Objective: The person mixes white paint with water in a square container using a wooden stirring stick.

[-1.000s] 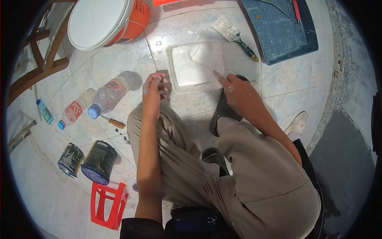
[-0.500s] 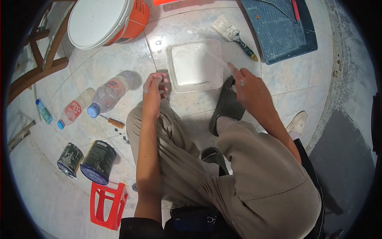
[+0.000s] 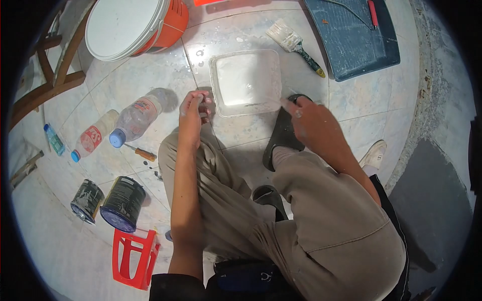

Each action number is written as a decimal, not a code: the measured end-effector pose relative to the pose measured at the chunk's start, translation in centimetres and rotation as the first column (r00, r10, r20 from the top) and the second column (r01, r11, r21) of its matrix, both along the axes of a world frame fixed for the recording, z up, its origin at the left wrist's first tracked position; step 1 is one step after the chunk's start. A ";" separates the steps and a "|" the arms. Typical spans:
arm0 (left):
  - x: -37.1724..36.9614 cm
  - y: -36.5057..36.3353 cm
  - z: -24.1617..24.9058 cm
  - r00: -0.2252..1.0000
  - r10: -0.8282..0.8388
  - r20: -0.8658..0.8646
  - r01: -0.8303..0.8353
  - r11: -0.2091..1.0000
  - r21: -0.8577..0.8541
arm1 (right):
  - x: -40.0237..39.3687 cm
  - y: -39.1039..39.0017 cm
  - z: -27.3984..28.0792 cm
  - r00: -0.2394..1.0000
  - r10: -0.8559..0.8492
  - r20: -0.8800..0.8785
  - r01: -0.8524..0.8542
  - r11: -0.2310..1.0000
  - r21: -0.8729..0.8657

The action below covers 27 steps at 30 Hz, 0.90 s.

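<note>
A clear square plastic tub (image 3: 275, 103) holding white liquid stands on the tiled floor in front of me. My left hand (image 3: 192, 116) is just left of the tub, fingers loosely curled and apart, with pale smears on them. No object shows in it. To the tub's lower right, my right hand (image 3: 312, 119) is closed, index finger and thumb toward the tub's corner. A thin, pale blurred shape at its fingertips is too faint to name. Right of the tub lies a paintbrush (image 3: 296, 42) with whitened bristles and a dark handle.
A blue paint tray (image 3: 351, 52) with a red-handled tool is at upper right. An orange bucket (image 3: 163, 27) with a white lid is upper left. Plastic bottles (image 3: 138, 119), a screwdriver (image 3: 145, 154), dark cans (image 3: 123, 203) and a red stool (image 3: 135, 258) are at left.
My right hand has moved down and slightly left, away from over the tub's right edge. The thin pale line seen over the tub is gone. My left hand stays almost still.
</note>
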<state>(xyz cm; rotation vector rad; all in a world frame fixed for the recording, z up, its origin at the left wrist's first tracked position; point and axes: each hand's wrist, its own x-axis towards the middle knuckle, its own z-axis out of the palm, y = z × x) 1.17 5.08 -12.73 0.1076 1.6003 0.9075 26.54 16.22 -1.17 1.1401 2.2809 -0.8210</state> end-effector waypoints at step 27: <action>-0.1 0.1 0.2 1.000 -0.021 -0.022 0.020 1.000 -0.015 | -1.3 -0.4 -2.8 0.981 -0.124 -0.150 0.154 0.965 0.210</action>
